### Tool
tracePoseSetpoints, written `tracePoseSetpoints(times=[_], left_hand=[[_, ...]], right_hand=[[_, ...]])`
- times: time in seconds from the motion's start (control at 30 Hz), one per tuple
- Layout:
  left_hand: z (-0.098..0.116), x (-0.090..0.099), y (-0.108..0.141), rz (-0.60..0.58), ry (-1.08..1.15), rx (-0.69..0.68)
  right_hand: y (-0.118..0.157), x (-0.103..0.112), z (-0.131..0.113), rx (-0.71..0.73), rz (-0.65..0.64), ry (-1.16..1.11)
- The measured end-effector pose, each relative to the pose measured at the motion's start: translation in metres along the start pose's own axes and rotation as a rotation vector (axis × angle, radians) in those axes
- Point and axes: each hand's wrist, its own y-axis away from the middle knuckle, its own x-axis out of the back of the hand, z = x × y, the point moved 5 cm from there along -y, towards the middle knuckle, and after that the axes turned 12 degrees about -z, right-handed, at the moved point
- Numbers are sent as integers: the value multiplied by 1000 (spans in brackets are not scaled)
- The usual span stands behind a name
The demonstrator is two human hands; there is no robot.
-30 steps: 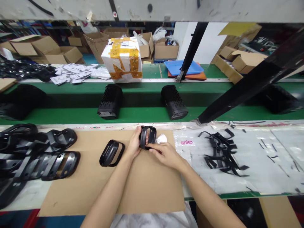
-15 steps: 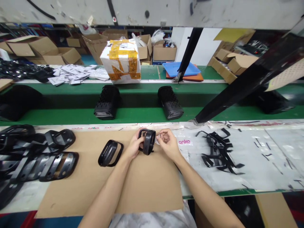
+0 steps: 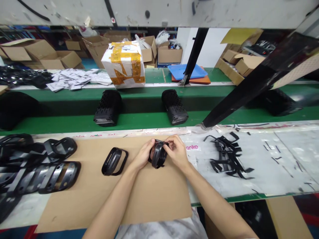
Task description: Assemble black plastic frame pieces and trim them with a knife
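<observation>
A black oval plastic frame [image 3: 157,155] is held over the cardboard sheet [image 3: 159,196] between my two hands. My left hand [image 3: 146,153] grips its left side, thumb on the top edge. The fingers of my right hand [image 3: 175,147] are closed on its upper right edge, where a thin dark strip seems to run; fingertip detail is too small to tell. A second black frame [image 3: 114,161] rests on the cardboard to the left. Loose black strips [image 3: 228,154] lie in a pile to the right of my hands.
Stacked black frames [image 3: 59,176] cover the left side of the table. Two black perforated housings [image 3: 108,108] [image 3: 174,107] stand on the green conveyor [image 3: 142,116]. A slanted black post [image 3: 239,89] rises at the right. Behind are a taped white box [image 3: 124,64] and a blue tray [image 3: 188,71].
My right hand has moved left onto the frame, which it was beside before. The held frame has turned and come slightly lower. The whole view has shifted a little.
</observation>
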Motion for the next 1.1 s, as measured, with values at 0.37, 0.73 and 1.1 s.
tracePoseSetpoints(times=[0.37, 0.73, 1.1], left_hand=[[-11, 6, -2, 158, 201, 26], [-15, -12, 3, 18, 277, 102], [-9, -4, 2, 124, 115, -34]], right_hand=[[0, 11, -7, 27, 130, 23], [5, 4, -4, 92, 130, 52], [4, 5, -3, 56, 84, 26]])
